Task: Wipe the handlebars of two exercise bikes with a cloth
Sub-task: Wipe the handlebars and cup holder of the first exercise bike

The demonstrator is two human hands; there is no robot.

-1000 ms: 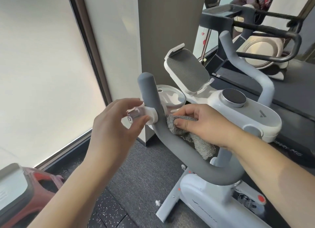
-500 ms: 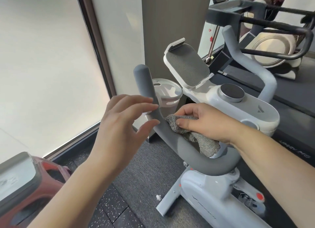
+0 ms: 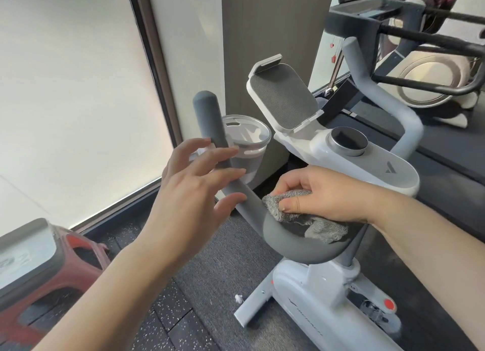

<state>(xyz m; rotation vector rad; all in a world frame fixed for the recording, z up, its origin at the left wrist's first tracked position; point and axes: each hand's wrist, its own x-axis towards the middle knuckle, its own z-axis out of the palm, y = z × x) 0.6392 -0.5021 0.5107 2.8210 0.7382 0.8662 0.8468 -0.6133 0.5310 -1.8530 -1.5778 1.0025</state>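
- Handlebar in matte grey foam sits at the centre of the frame, a thick rounded tube; one end rises toward the upper left to a blunt tip, and the tube bends low into a wide U at centre right.
- Cloth, grey and fuzzy, lies bunched on the inside of that bend, one loose end trailing right along the tube.
- Right hand is clamped on the cloth, thumb on top, pressing it to the bar.
- Left hand is spread, fingers apart, just in front of the rising part of the bar, holding nothing.
- Bike body is glossy white plastic, with a round dial and a tilted holder with a dark textured pad.
- Clear plastic cup holder stands behind the bar.
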